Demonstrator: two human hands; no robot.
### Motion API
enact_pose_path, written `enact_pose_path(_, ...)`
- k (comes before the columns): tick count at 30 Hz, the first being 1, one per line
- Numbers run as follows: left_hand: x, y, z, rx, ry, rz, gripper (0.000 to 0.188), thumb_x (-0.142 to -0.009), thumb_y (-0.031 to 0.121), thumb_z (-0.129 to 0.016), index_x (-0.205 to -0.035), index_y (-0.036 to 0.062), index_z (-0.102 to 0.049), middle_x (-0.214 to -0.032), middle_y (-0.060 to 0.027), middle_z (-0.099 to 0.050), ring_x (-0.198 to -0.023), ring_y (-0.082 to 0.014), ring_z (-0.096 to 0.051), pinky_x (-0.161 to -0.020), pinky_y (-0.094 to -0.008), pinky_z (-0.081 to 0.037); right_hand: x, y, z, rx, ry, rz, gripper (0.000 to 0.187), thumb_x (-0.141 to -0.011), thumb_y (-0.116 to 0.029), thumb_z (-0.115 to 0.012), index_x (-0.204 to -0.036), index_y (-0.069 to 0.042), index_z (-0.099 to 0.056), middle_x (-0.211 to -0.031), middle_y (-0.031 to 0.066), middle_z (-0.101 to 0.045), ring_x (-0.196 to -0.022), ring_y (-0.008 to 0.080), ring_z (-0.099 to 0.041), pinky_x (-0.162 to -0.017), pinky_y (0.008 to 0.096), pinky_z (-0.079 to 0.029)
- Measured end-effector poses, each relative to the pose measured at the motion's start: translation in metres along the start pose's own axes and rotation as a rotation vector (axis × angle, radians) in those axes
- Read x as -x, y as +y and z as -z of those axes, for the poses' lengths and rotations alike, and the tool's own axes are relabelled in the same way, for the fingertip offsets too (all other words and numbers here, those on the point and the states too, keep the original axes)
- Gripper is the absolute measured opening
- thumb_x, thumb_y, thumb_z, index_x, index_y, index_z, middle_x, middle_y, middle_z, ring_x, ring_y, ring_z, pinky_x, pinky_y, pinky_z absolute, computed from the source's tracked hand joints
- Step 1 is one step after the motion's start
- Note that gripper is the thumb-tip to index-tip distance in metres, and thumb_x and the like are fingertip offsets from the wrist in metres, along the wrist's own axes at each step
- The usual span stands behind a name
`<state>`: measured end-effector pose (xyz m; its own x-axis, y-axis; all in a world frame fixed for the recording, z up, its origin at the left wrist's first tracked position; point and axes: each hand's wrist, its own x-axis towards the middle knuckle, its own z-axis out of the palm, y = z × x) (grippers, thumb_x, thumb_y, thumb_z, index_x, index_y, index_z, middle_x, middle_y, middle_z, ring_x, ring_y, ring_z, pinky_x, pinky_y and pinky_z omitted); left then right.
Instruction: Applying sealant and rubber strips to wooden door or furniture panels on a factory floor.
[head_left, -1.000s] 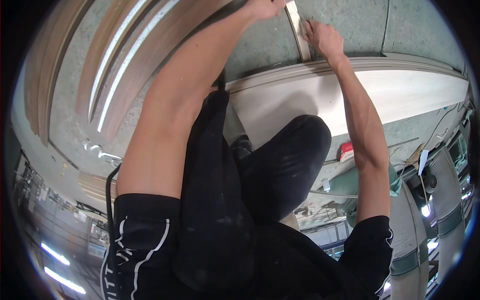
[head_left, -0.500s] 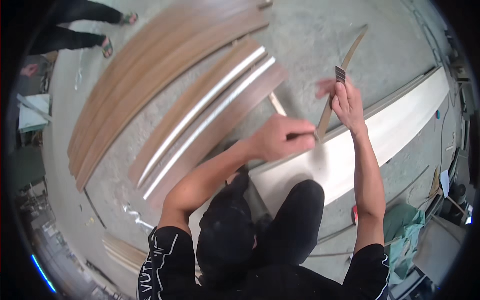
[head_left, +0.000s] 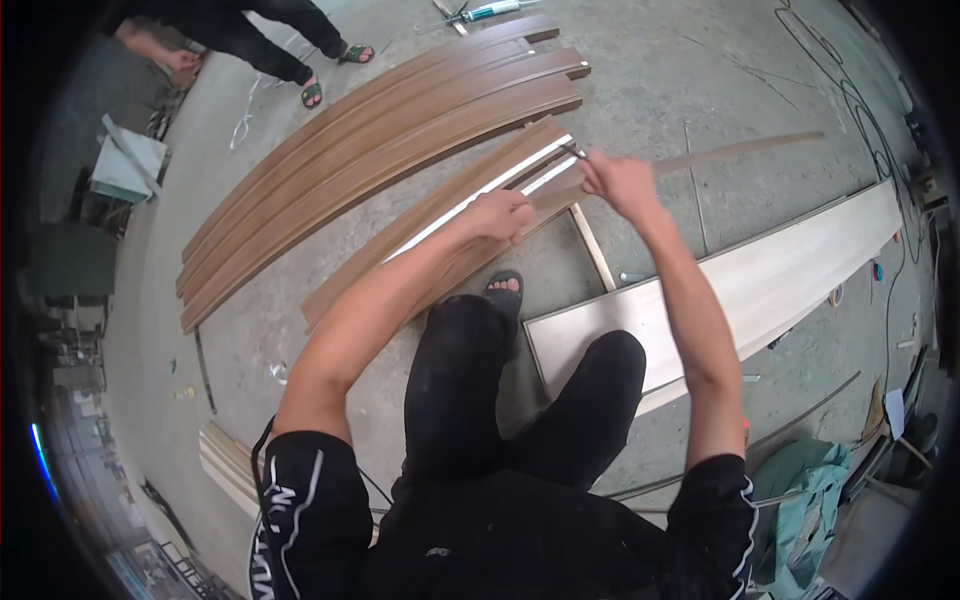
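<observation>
My left hand [head_left: 500, 217] is closed over the two brown boards with white strips [head_left: 430, 232], its fingers pinching the near end of a long thin brown strip [head_left: 745, 148]. That strip runs off to the right beyond my right hand, its far end over the floor. My right hand [head_left: 618, 183] is closed around a dark snap-off knife blade [head_left: 572, 151], which points left over the boards' far end. My right fingers are beside the brown strip; whether they touch it I cannot tell.
Several brown boards [head_left: 400, 135] lie to the left. A pale panel [head_left: 790, 270] lies under my right forearm, near my knee. A wooden stick [head_left: 592, 247] lies between. A person in sandals [head_left: 312, 92] stands at upper left. Green sheeting [head_left: 810, 500] and a cable [head_left: 860, 110] are at right.
Both hands have moved left from the pale panel to the brown boards, carrying the brown strip and blade. The strip has swung flatter. The view has shifted, and the other person's hand shows more fully.
</observation>
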<state>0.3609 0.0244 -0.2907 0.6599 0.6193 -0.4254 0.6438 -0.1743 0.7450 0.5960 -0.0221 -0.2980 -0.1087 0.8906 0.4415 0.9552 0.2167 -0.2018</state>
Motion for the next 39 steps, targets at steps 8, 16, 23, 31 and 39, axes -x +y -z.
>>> enact_pose_path(8,0.029,-0.081,-0.037,-0.242,-0.014,0.095,0.036,-0.084,0.036,-0.047,-0.099,0.007,-0.063,-0.098,-0.0173,-0.064,-0.094,-0.0323,-0.06,-0.083,-0.0376,-0.047,0.007,-0.045,-0.037,-0.041,0.112,0.044,0.029,-0.088,-0.038,-0.053,-0.077,-0.012,-0.045,-0.048,0.0108,-0.052,-0.044,0.0332,-0.055,-0.039,0.0419,-0.043)
enact_pose_path(16,0.091,-0.091,-0.042,0.93,0.249,0.224,0.069,-0.091,0.058,-0.032,-0.124,-0.002,-0.045,-0.106,-0.0208,-0.059,-0.093,-0.031,-0.061,-0.087,-0.0369,-0.046,0.039,-0.087,-0.038,-0.396,0.082,0.007,0.02,-0.082,-0.03,-0.062,-0.079,-0.013,-0.052,-0.055,0.012,-0.053,-0.051,0.0335,-0.055,-0.045,0.0425,-0.043)
enact_pose_path(23,0.103,-0.066,-0.037,0.745,0.207,0.066,0.038,-0.095,0.02,-0.046,-0.124,-0.0037,-0.045,-0.098,-0.0162,-0.062,-0.078,-0.0169,-0.063,-0.069,-0.026,-0.051,0.05,-0.112,-0.083,-0.464,0.117,-0.164,0.016,-0.081,-0.022,-0.061,-0.083,-0.009,-0.054,-0.062,0.0154,-0.055,-0.058,0.0358,-0.055,-0.051,0.0443,-0.044)
enact_pose_path(31,0.092,-0.059,-0.041,0.89,0.422,0.103,0.022,-0.093,0.017,-0.049,-0.106,-0.0007,-0.05,-0.097,-0.0175,-0.064,-0.08,-0.0173,-0.065,-0.071,-0.0254,-0.053,0.236,0.009,-0.071,-0.655,0.177,-1.13,0.023,-0.078,-0.019,-0.067,-0.089,0.0,-0.062,-0.065,0.0099,-0.061,-0.056,0.0115,-0.057,-0.048,0.0279,-0.044)
enact_pose_path(39,0.097,-0.052,-0.03,0.95,0.491,-0.044,0.025,-0.096,0.022,-0.043,-0.109,-0.0005,-0.045,-0.103,-0.0229,-0.06,-0.09,-0.0246,-0.064,-0.076,-0.0302,-0.053,0.249,0.029,-0.093,-0.904,0.107,-1.31,0.015,-0.083,-0.012,-0.062,-0.075,-0.001,-0.057,-0.06,0.0032,-0.056,-0.052,0.0095,-0.055,-0.043,0.0235,-0.041)
